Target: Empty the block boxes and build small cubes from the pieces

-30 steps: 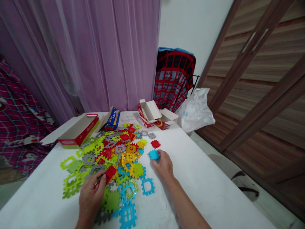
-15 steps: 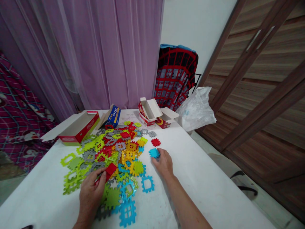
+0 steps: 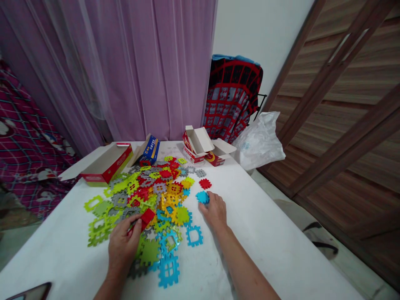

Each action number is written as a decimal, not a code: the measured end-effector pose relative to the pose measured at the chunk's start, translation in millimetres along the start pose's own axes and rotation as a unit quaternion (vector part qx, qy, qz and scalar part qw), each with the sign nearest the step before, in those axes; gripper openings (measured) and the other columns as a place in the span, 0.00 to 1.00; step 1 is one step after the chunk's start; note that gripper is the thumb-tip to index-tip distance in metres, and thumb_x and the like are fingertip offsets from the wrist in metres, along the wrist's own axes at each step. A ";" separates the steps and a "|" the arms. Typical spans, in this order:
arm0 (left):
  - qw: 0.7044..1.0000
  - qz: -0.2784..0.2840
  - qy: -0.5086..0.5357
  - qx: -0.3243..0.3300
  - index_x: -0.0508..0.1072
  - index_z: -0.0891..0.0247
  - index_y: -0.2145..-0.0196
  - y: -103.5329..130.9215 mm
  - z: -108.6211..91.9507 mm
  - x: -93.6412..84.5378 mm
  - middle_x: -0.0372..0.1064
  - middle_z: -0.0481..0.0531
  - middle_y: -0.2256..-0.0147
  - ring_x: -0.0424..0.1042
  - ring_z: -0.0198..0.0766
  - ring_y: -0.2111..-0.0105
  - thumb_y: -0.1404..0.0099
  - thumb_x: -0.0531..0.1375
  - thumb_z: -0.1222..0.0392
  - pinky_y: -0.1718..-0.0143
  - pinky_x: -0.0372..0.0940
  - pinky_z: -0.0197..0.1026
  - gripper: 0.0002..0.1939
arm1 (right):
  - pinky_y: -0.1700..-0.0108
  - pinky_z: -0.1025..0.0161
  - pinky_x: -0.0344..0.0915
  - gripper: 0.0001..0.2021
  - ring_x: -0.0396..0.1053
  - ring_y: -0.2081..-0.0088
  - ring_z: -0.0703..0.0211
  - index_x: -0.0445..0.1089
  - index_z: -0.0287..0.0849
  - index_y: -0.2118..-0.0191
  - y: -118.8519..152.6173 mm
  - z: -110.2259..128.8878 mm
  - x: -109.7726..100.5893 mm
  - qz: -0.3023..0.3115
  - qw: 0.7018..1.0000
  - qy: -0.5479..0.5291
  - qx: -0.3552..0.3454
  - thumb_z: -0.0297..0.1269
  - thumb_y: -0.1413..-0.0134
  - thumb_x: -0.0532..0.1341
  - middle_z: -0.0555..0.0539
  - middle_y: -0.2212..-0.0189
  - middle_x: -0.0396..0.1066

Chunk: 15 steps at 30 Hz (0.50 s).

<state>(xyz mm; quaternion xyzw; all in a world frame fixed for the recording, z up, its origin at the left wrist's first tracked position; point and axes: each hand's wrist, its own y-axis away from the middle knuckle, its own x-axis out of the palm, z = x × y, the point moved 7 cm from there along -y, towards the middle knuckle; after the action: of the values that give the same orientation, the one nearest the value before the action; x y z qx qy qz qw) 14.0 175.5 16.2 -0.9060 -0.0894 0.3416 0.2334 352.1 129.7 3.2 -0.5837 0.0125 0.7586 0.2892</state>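
Blue toothed piece (image 3: 202,197) at tip of right grip (image 3: 215,211)

Mauve curtain (image 3: 162,71) at 11 o'clock, long vertical folds, a thinner sheer layer toward 10. Plain white wall (image 3: 259,29) at 1 o'clock; below it, red-and-black patterned cloth (image 3: 229,93), draped. Brown wood-grain wardrobe (image 3: 346,121) from 2 to 4, two slim pale handles (image 3: 339,48). Magenta checked fabric (image 3: 25,141) at 9. White-topped table (image 3: 287,250) at 6. Pale floor (image 3: 359,273) at 4; dark curved shape (image 3: 325,246) there, too dim to identify. Light soft, fairly even.
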 end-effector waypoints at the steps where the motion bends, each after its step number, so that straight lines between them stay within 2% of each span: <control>1: 1.000 0.002 0.000 0.000 0.78 0.57 0.65 -0.3 -0.8 0.0 0.78 0.51 0.68 0.76 0.44 0.66 0.40 0.55 0.44 0.61 0.69 0.44 0.18 | 0.52 0.58 0.57 0.21 0.65 0.52 0.50 0.67 0.40 0.46 -0.2 0.0 0.0 0.005 1.000 0.000 0.003 0.40 0.46 0.60 0.41 0.55 0.71; 6: 1.000 -0.005 0.001 -0.014 0.78 0.57 0.66 0.3 0.0 1.3 0.78 0.51 0.68 0.76 0.43 0.66 0.40 0.55 0.44 0.61 0.69 0.44 0.18 | 0.51 0.57 0.57 0.23 0.65 0.52 0.49 0.66 0.39 0.45 0.4 -1.3 -0.2 0.001 1.000 -0.015 0.015 0.42 0.46 0.60 0.41 0.53 0.71; 12: 1.000 -0.009 0.007 -0.014 0.78 0.58 0.63 2.2 -5.6 1.1 0.78 0.51 0.66 0.75 0.43 0.64 0.38 0.54 0.46 0.59 0.68 0.44 0.17 | 0.49 0.57 0.58 0.21 0.64 0.52 0.50 0.67 0.40 0.47 1.1 -7.2 0.7 -0.061 0.996 -0.062 -0.011 0.41 0.45 0.57 0.41 0.52 0.69; 15: 1.000 -0.014 0.018 0.007 0.77 0.59 0.62 2.2 -12.0 -1.2 0.78 0.53 0.62 0.75 0.43 0.60 0.37 0.54 0.49 0.54 0.68 0.46 0.17 | 0.48 0.56 0.58 0.18 0.64 0.52 0.51 0.69 0.40 0.50 1.6 -8.3 -1.2 -0.083 0.993 -0.081 -0.027 0.39 0.45 0.56 0.41 0.53 0.69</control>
<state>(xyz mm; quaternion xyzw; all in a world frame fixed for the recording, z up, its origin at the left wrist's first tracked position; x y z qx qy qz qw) 21.1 168.8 23.8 -0.9090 -0.0957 0.3225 0.2462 358.8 124.9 1.2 -0.5269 -0.0799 0.7769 0.3354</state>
